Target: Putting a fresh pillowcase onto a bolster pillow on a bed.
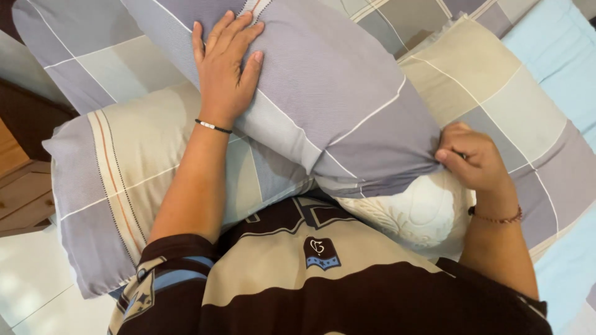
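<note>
Head camera looks down on a person's chest and both bare arms over a bed (562,56). Across the middle of the frame, running from top centre toward the right, a pillow (428,211) sits partly inside a checked pillowcase (335,93) of purple, grey and white blocks; its white quilted end shows at lower centre-right, just above the person's brown and beige shirt (310,279). The left hand (225,65), upper centre-left, lies flat on the pillowcase with the fingers spread wide, a thin dark bracelet at the wrist. The right hand (470,158), at right of centre, is closed, pinching the open edge of the pillowcase beside the bare pillow end, and wears a reddish bead bracelet. A second pillow (118,180) in a matching beige and purple cover lies at left, beneath the left forearm. Wooden drawers (22,192) show at the far left edge, over pale floor tiles (37,285).
</note>
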